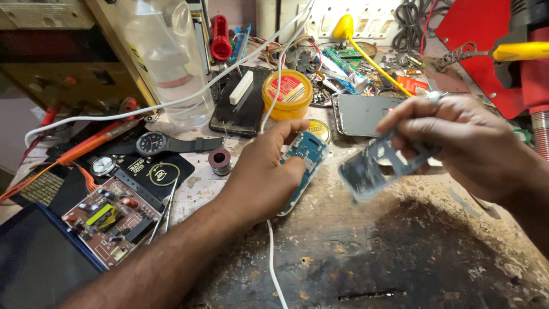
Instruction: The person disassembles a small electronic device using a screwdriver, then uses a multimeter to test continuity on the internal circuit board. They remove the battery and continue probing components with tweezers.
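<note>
My left hand (264,171) rests on the worn workbench and grips a small phone with its blue circuit board (309,150) exposed, thumb and fingers around its sides. My right hand (457,143) hovers to the right, above the bench, pinching a grey metal-and-plastic phone frame (372,166), which looks blurred. The two pieces are apart, the frame a short way right of the phone.
A white cable (271,252) runs under my left wrist. Behind stand a yellow tin (287,94), a dark phone (243,106), a clear bottle (171,63), a solder spool (219,160) and wristwatch (154,143). A brown circuit board (111,220) lies left; soldering iron (514,52) far right.
</note>
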